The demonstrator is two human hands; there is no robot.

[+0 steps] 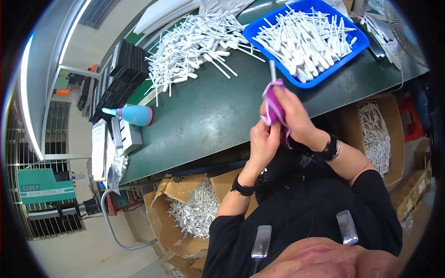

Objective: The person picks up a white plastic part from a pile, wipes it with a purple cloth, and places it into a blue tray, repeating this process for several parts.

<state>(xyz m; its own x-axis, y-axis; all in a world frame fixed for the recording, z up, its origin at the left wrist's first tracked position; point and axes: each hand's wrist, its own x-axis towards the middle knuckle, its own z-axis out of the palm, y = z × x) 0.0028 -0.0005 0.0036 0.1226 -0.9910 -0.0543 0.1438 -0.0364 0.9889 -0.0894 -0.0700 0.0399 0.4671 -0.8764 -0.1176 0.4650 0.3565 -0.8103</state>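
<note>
Over the near edge of the green table, my right hand [295, 113] is closed around a purple cloth [276, 104] with a pale border. A thin whitish stick [272, 69] pokes out of the cloth's top, pointing away from me; the rest of it is hidden in the folds. Just below and left, my left hand [264, 141] has its fingers closed at the cloth's lower end, where I cannot make out what it pinches. Beyond my hands sits a blue tray [311, 85] heaped with white plastic sticks [301, 41] that have thicker ends.
Loose white sticks [185, 46] are piled on the green table [199, 116]. Stacked black trays [123, 69] and a blue spray bottle [136, 115] stand at the left. Cardboard boxes of sticks [194, 211] lie below, left and right [394, 139]. A fan [408, 32] is far right.
</note>
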